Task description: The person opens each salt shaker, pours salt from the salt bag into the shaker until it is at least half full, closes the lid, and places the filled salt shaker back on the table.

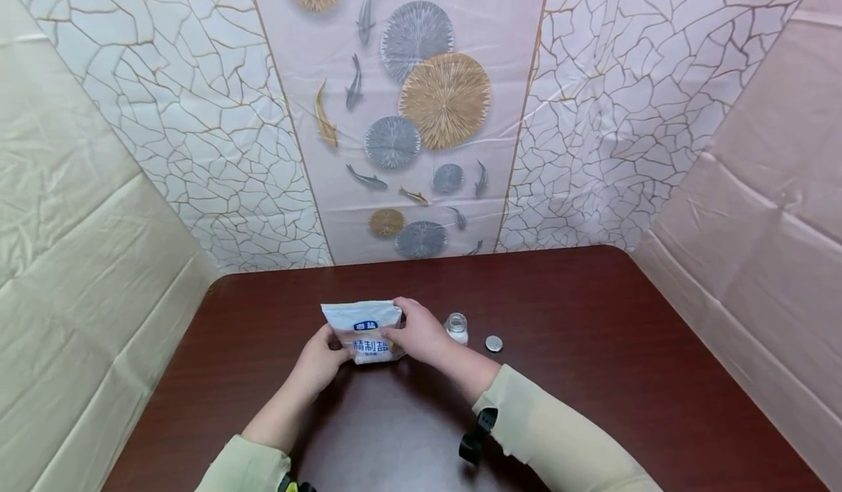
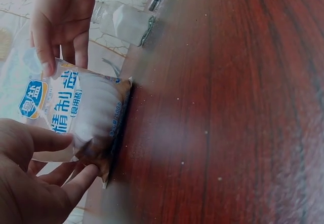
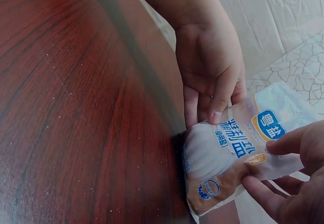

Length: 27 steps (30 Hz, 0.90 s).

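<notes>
A bag of salt [image 1: 370,337], pale with blue lettering, stands upright on the table with its filled bottom down. My left hand [image 1: 318,361] grips its lower left side, thumb in front and fingers behind. On the other side my right hand [image 1: 421,331] pinches the bag's right edge higher up. In the left wrist view the salt bag [image 2: 96,102] bulges at its base. Just right of my right hand stands an uncapped glass jar [image 1: 457,327] with white contents. A round metal lid [image 1: 494,343] with a perforated-looking top lies beside the jar.
The dark red-brown table [image 1: 592,375] spreads around the hands. Small white grains are scattered on its surface in the wrist views. A patterned cloth [image 1: 421,148] hangs behind the table, with beige cloth at both sides.
</notes>
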{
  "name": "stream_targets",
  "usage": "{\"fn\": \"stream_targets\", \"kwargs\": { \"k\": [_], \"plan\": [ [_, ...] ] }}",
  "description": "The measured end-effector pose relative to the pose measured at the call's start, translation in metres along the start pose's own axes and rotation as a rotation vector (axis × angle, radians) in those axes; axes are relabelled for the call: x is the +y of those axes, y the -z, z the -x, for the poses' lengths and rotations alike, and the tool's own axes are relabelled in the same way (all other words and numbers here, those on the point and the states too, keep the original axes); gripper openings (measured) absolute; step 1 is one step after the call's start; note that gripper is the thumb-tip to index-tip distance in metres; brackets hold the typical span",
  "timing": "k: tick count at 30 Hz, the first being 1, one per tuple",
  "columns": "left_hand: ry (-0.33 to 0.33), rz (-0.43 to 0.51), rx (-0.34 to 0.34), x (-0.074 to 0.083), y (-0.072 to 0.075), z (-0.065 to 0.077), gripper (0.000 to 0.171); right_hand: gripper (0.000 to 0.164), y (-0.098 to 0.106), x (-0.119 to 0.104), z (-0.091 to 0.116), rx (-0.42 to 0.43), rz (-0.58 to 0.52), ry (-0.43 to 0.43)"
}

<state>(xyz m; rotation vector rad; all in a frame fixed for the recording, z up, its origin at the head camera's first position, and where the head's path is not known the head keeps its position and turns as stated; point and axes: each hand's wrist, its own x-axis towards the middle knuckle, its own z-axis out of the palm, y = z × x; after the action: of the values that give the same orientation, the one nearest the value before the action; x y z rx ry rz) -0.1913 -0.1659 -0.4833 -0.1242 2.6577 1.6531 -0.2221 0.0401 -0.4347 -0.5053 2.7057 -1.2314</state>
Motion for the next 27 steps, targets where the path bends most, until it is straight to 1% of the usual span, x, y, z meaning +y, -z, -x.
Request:
{"fn": "stream_targets", "kwargs": {
  "k": [5, 10, 13, 16, 20, 24, 27],
  "plan": [
    [-0.002, 0.023, -0.01, 0.001, 0.0, 0.0, 0.044, 0.055, -0.001, 0.002, 0.0, 0.001, -0.03, -0.01],
    [0.013, 0.065, -0.013, 0.005, 0.003, 0.004, 0.044, 0.052, -0.001, 0.003, 0.002, 0.02, -0.076, 0.025],
    [0.01, 0.097, -0.016, 0.008, 0.005, 0.005, 0.045, 0.055, 0.001, 0.002, 0.004, 0.034, -0.088, 0.049],
    [-0.009, 0.127, -0.013, 0.009, 0.008, 0.005, 0.046, 0.06, 0.004, 0.0, 0.006, 0.028, -0.089, 0.054],
    [-0.012, 0.178, -0.013, 0.009, 0.014, 0.004, 0.047, 0.064, 0.007, -0.002, 0.009, 0.009, -0.094, 0.071],
    [0.002, 0.211, -0.016, 0.009, 0.021, 0.005, 0.049, 0.067, 0.01, -0.002, 0.014, 0.004, -0.083, 0.097],
    [0.007, 0.215, -0.009, 0.011, 0.026, 0.008, 0.049, 0.067, 0.012, -0.002, 0.018, 0.009, -0.084, 0.116]
  ]
}}
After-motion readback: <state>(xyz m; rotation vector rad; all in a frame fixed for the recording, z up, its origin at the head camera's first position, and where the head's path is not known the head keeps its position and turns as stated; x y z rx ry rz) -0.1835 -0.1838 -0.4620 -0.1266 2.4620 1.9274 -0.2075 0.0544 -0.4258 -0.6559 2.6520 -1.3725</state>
